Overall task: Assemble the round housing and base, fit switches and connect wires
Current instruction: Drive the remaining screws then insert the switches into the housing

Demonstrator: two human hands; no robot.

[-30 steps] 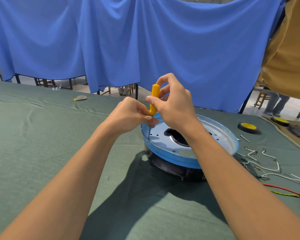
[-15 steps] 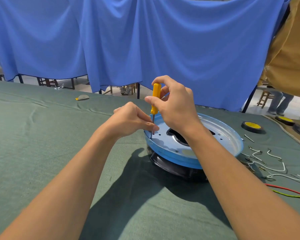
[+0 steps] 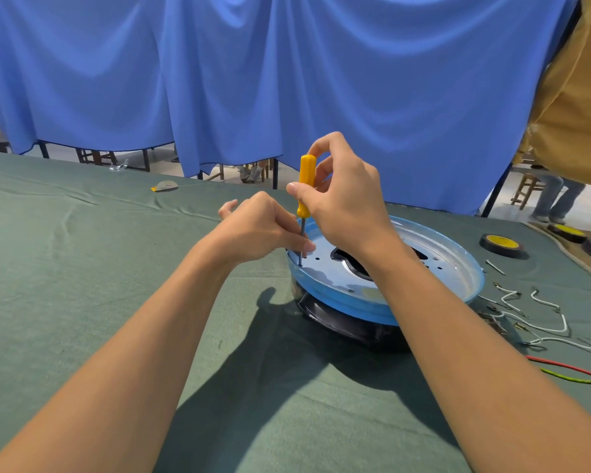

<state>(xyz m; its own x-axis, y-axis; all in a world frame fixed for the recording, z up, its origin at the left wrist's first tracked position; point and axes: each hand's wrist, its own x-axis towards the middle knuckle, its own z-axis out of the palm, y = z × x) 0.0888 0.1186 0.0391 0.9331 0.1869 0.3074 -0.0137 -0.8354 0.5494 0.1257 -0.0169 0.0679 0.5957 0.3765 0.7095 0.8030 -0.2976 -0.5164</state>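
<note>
Housing (image 3: 458, 268), a round metal dish, likely stiff, light and slick, sits on its black base (image 3: 348, 324) near the table's (image 3: 82, 285) far edge; best held by the rim; right hand (image 3: 347, 208) pinches the screwdriver (image 3: 306, 179) handle; left hand (image 3: 260, 230) pinches its shaft.

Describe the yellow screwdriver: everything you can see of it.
The screwdriver has a yellow, plastic-looking handle and a thin grey metal shaft. It stands nearly upright, tip down in the round housing near its left rim. The right hand grips the handle; the left hand pinches the shaft low down.
</note>
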